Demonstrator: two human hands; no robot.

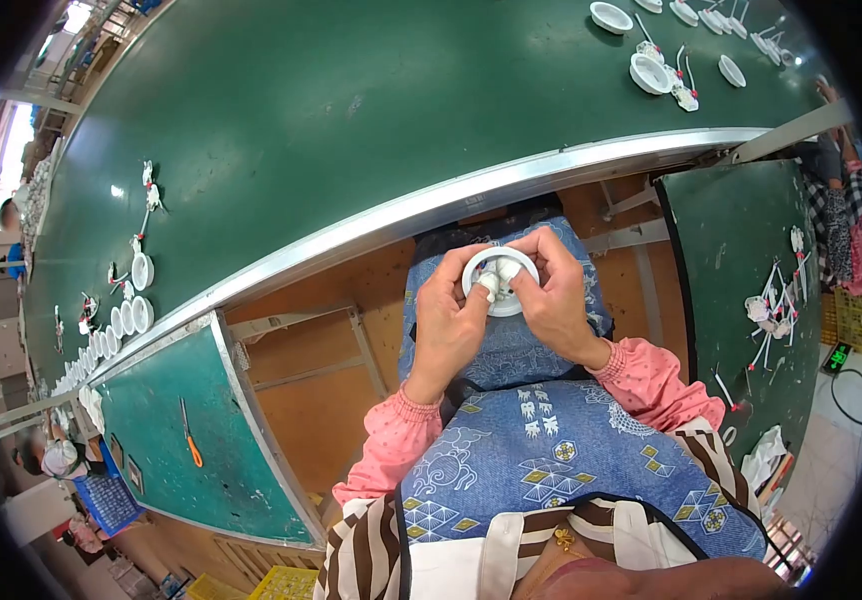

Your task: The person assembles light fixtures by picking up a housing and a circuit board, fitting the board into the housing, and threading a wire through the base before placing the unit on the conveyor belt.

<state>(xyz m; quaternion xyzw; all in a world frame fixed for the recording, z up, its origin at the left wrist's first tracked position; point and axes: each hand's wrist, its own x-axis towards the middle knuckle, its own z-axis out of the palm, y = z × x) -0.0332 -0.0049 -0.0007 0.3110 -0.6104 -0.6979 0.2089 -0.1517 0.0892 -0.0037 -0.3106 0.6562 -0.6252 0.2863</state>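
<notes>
Above my lap, both hands hold one round white plastic housing (502, 309), its open side facing up at me. My left hand (449, 322) grips the rim from the left, fingers curled around it. From the right, my right hand (556, 300) closes on the opposite side. Both thumbs reach into the housing, and white material covers or lies by their tips. Small parts inside are mostly hidden by the thumbs. A blue patterned apron (496, 440) lies beneath the hands.
The green worktable (351, 130) has a metal front edge (451, 195). White cups (131, 317) line its left side; more white housings (650, 73) sit at the far right. Orange-handled scissors (194, 452) lie on the left side table. Wired white parts (773, 312) lie on the right side table.
</notes>
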